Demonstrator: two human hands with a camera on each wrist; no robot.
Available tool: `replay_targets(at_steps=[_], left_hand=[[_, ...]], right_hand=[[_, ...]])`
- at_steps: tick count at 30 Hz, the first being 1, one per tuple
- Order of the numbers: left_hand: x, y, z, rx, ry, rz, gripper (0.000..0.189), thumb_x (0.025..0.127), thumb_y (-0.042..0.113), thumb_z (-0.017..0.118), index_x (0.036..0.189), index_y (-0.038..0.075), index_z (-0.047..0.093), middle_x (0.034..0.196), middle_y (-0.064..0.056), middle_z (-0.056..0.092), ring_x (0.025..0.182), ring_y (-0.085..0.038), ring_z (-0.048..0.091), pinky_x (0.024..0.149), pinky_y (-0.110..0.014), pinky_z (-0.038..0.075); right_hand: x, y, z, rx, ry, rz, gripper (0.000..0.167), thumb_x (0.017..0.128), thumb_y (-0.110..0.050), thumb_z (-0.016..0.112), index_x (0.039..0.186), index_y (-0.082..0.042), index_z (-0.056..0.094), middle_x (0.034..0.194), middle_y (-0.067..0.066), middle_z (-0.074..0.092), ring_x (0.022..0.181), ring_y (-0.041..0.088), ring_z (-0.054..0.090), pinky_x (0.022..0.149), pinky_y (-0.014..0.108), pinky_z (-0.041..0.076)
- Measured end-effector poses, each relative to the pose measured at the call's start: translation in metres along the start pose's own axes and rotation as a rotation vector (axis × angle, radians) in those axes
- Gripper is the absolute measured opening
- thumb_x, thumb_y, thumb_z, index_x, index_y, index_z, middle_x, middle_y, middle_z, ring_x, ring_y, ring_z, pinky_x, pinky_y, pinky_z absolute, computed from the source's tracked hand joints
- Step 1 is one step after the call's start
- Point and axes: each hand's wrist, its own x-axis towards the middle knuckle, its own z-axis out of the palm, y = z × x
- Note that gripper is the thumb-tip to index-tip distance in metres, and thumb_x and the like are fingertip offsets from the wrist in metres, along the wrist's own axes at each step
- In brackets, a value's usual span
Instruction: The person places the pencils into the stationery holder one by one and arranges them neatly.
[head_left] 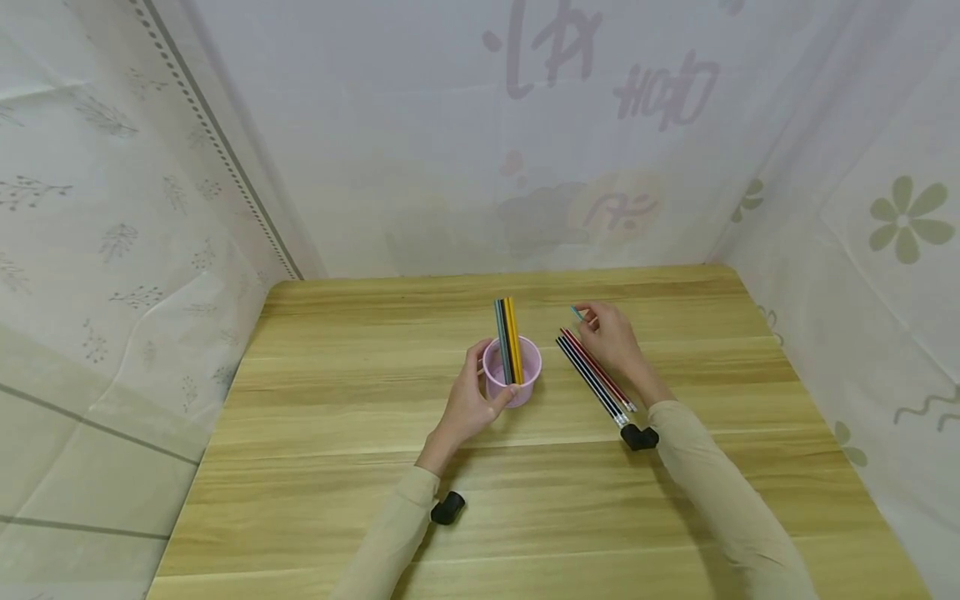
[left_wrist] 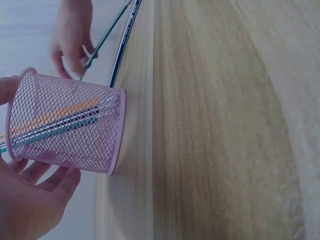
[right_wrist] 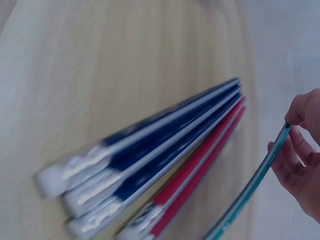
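My left hand (head_left: 472, 404) grips a pink mesh pencil cup (left_wrist: 70, 120), thumb at the rim and fingers round its side. Yellow, black and teal pencils (head_left: 507, 337) lean inside the cup, their tops above the rim. Whether its base touches the table cannot be told. Beyond the cup, to the right, my right hand (head_left: 609, 335) pinches a teal pencil (right_wrist: 252, 185) near one end between thumb and fingers. Below that hand, dark blue striped pencils (right_wrist: 170, 130) and red pencils (right_wrist: 195, 170) lie side by side, with metal ferrules and white erasers towards me.
The wooden table (head_left: 337, 400) reaches back to a patterned cloth wall (head_left: 450, 208), with more cloth at both sides. A black wrist piece (head_left: 448, 508) sits by the left sleeve and another black wrist piece (head_left: 639, 437) by the right, close to the pencils' eraser ends.
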Motion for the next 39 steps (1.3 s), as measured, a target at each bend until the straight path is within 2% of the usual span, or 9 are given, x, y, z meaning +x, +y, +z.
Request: replay_targets(at_steps=[6, 15, 22, 24, 29, 31, 33, 39], left_hand=[[0.001, -0.001, 0.0, 0.006, 0.0, -0.001, 0.087, 0.084, 0.014, 0.079, 0.154, 0.009, 0.028, 0.154, -0.017, 0.043, 0.138, -0.035, 0.049, 0.116, -0.048, 0.044], [0.001, -0.003, 0.0, -0.005, 0.003, 0.002, 0.087, 0.084, 0.015, 0.08, 0.154, 0.009, 0.029, 0.154, -0.017, 0.043, 0.139, -0.035, 0.048, 0.116, -0.047, 0.044], [0.001, -0.002, 0.001, 0.001, 0.006, 0.007, 0.087, 0.085, 0.016, 0.079, 0.154, 0.007, 0.028, 0.154, -0.017, 0.043, 0.137, -0.035, 0.05, 0.116, -0.047, 0.043], [0.0, 0.003, 0.0, -0.009, 0.003, 0.009, 0.087, 0.085, 0.014, 0.079, 0.154, 0.004, 0.028, 0.153, -0.02, 0.043, 0.137, -0.039, 0.05, 0.116, -0.05, 0.043], [0.001, 0.002, 0.0, -0.006, -0.003, -0.001, 0.086, 0.085, 0.013, 0.079, 0.154, 0.007, 0.028, 0.153, -0.019, 0.043, 0.137, -0.038, 0.05, 0.117, -0.048, 0.043], [0.002, -0.004, 0.002, 0.006, -0.003, -0.001, 0.086, 0.085, 0.015, 0.079, 0.154, 0.01, 0.028, 0.153, -0.016, 0.043, 0.137, -0.035, 0.05, 0.117, -0.045, 0.044], [0.001, -0.004, 0.002, 0.007, -0.002, 0.001, 0.086, 0.085, 0.015, 0.079, 0.154, 0.01, 0.028, 0.153, -0.016, 0.043, 0.137, -0.035, 0.05, 0.116, -0.046, 0.044], [0.002, -0.003, 0.001, 0.009, 0.003, 0.007, 0.087, 0.085, 0.017, 0.08, 0.154, 0.007, 0.028, 0.154, -0.017, 0.042, 0.138, -0.037, 0.048, 0.116, -0.047, 0.044]], right_hand=[[0.006, -0.022, -0.001, 0.05, 0.063, -0.081, 0.037, 0.091, -0.001, 0.056, 0.127, 0.0, 0.064, 0.095, 0.014, 0.063, 0.083, 0.025, 0.065, 0.07, 0.031, 0.055], [0.007, -0.071, -0.012, 0.215, 0.078, -0.061, 0.035, 0.097, -0.006, 0.054, 0.132, -0.004, 0.061, 0.104, 0.013, 0.062, 0.088, 0.02, 0.06, 0.073, 0.021, 0.05], [0.006, -0.106, -0.022, 0.345, 0.134, -0.104, 0.031, 0.1, -0.005, 0.056, 0.13, -0.002, 0.062, 0.108, 0.018, 0.063, 0.093, 0.026, 0.062, 0.074, 0.018, 0.048], [0.006, -0.118, -0.025, 0.386, 0.155, -0.101, 0.03, 0.099, -0.003, 0.056, 0.129, 0.001, 0.062, 0.108, 0.02, 0.063, 0.094, 0.027, 0.063, 0.073, 0.015, 0.047], [0.007, -0.138, -0.026, 0.472, 0.188, -0.092, 0.03, 0.099, 0.002, 0.054, 0.128, 0.009, 0.059, 0.109, 0.025, 0.06, 0.096, 0.037, 0.062, 0.069, 0.01, 0.047], [0.009, -0.141, -0.024, 0.501, 0.198, -0.098, 0.031, 0.099, 0.003, 0.054, 0.128, 0.01, 0.058, 0.11, 0.026, 0.059, 0.097, 0.038, 0.061, 0.067, 0.009, 0.046], [0.01, -0.145, -0.024, 0.529, 0.203, -0.101, 0.03, 0.098, 0.005, 0.055, 0.128, 0.011, 0.058, 0.11, 0.027, 0.059, 0.096, 0.036, 0.06, 0.065, 0.009, 0.046], [0.012, -0.154, -0.019, 0.576, 0.23, -0.146, 0.027, 0.097, 0.004, 0.058, 0.124, 0.008, 0.06, 0.107, 0.019, 0.061, 0.09, 0.015, 0.059, 0.061, 0.01, 0.049]])
